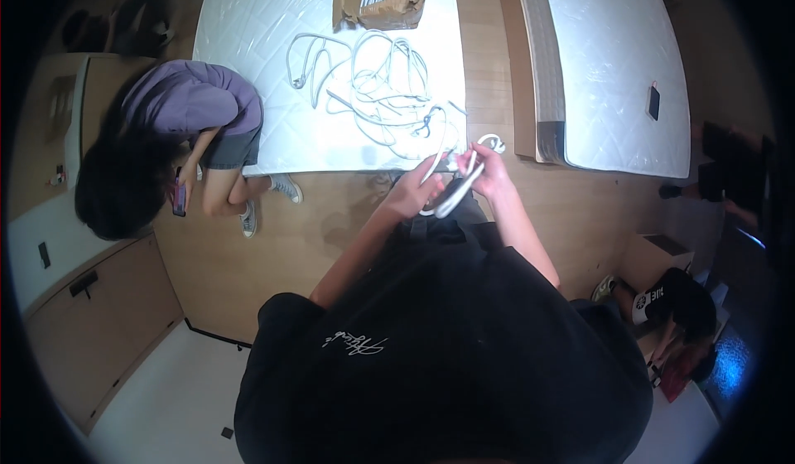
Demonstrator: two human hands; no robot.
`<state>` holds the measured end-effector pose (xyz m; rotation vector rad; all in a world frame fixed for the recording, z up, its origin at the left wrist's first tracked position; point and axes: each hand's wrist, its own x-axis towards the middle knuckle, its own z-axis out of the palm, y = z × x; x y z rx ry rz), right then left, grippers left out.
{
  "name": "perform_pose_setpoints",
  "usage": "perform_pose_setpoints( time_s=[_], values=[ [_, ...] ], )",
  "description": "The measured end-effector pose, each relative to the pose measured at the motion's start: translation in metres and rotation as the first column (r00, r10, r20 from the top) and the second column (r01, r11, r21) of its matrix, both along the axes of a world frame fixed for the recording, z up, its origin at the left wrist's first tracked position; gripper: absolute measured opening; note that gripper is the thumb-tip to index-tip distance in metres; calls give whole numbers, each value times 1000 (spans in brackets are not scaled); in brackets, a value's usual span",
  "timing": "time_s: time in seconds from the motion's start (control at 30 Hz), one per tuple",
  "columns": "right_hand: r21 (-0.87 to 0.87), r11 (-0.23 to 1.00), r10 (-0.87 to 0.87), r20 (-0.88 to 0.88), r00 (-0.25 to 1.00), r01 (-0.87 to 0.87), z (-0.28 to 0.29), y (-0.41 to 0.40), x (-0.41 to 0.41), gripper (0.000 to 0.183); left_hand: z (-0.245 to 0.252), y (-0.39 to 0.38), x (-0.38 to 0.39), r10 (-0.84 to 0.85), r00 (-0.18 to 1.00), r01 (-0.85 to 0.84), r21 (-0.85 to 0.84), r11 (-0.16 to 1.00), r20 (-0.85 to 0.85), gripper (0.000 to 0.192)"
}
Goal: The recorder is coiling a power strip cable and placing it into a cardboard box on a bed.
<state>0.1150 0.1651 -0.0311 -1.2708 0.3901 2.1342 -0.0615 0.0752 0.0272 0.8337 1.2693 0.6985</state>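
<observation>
Both of my hands hold a white cable [460, 192] in front of my body, just beyond the near edge of a plastic-wrapped mattress [248, 23]. My left hand [413, 192] grips one side of a loop that hangs between the hands. Bunched strands lie in my right hand [487, 170], and a short loop sticks out past its fingers. A loose tangle of white cables [388, 85] spreads over the mattress ahead of me. A dark tie or clip [425, 125] lies in the tangle near my left hand.
An open cardboard box [379, 16] with coiled cables stands on the mattress's far part. On the left a person [192, 100] sits holding a phone [179, 197]. To the right is a second mattress [621, 72] bearing a phone [653, 102]. Another person [677, 305] bends at lower right.
</observation>
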Motion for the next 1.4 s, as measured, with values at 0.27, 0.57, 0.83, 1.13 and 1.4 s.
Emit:
perform_pose_setpoints(
  time_s=[0.27,0.57,0.83,1.13,1.4],
  values=[
    [-19,1000,5,-439,899,-14,7,30,-29,30,44,-8,55,138,924,-145,6,989,-357,49],
    [340,904,338,-204,919,-258,35,45,20,22,16,-10,99,99,911,-84,56,995,-401,53],
    [669,254,773,293,563,-698,119,80,85,23,-15,73,120,609,770,-452,510,732,-192,33],
    [648,621,397,224,890,-440,108,105,148,18,43,129,147,255,828,111,593,798,-499,25],
    [612,785,8,151,988,-100,84,87,103,16,63,105,124,313,501,346,518,782,-807,22]
  ],
)
